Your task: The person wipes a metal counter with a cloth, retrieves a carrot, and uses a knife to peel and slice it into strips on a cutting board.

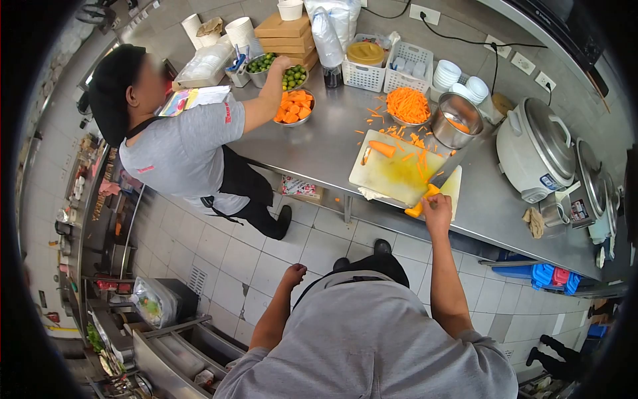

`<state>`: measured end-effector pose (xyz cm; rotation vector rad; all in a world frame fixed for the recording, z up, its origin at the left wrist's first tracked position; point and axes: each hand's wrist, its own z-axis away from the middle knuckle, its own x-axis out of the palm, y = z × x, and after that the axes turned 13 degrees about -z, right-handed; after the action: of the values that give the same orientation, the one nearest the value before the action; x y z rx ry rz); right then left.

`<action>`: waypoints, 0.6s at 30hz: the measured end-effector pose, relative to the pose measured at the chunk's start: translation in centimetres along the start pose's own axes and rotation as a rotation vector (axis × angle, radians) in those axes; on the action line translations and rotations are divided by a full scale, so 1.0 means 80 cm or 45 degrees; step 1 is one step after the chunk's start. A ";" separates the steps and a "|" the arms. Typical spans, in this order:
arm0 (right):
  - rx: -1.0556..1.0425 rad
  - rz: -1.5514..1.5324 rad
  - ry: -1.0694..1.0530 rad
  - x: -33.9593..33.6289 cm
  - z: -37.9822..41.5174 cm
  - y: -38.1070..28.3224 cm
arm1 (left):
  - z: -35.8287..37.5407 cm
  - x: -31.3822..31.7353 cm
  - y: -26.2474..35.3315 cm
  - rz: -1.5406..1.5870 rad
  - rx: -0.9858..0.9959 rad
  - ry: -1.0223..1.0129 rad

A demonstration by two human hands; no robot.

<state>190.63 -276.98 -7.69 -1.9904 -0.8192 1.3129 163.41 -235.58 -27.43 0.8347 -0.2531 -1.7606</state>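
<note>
Reaching over the bench [339, 136], a co-worker [176, 149] in a black cap has one hand [284, 62] at a bowl of small green fruit [293, 79]. Just in front sits a bowl of big carrot chunks [293, 106]. Lower down, away from the bench, the person's left hand [293, 274] hangs beside the body. Its fingers are bent in, and I cannot tell if anything is inside. Next comes the white cutting board [373, 181], flat at the front of the bench. A piece of carrot [382, 148] lies on its far left part, and a yellow stain is in the middle. Behind the board is a bowl heaped with thin carrot strips [407, 105], and loose strips are spread over the bench and the board. The right hand [436, 212] is wrapped around the yellow handle of a big knife [432, 191]. The blade points away from the person, over the right side of the board; I cannot tell if they touch. Past the bowl stands a shiny metal pot [450, 136]. Far right is a big white cooker [522, 156].
</note>
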 end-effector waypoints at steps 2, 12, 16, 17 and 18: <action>0.082 0.081 -0.010 0.000 -0.006 -0.011 | -0.001 0.008 -0.011 0.012 0.001 -0.002; 0.388 0.238 -0.154 0.003 -0.030 -0.015 | 0.051 0.004 0.079 -0.004 0.491 0.592; 0.528 0.235 -0.216 -0.017 -0.035 -0.026 | 0.040 -0.031 0.188 -0.110 0.876 0.716; 0.527 0.200 -0.187 -0.023 -0.034 -0.020 | 0.045 -0.040 0.226 -0.106 0.967 0.741; 0.524 0.165 -0.158 -0.029 -0.033 -0.011 | 0.046 -0.047 0.257 -0.083 1.023 0.743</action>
<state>192.23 -278.63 -4.87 -1.6698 -0.4320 1.5494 177.02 -240.49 -11.84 1.8998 -0.5544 -1.3728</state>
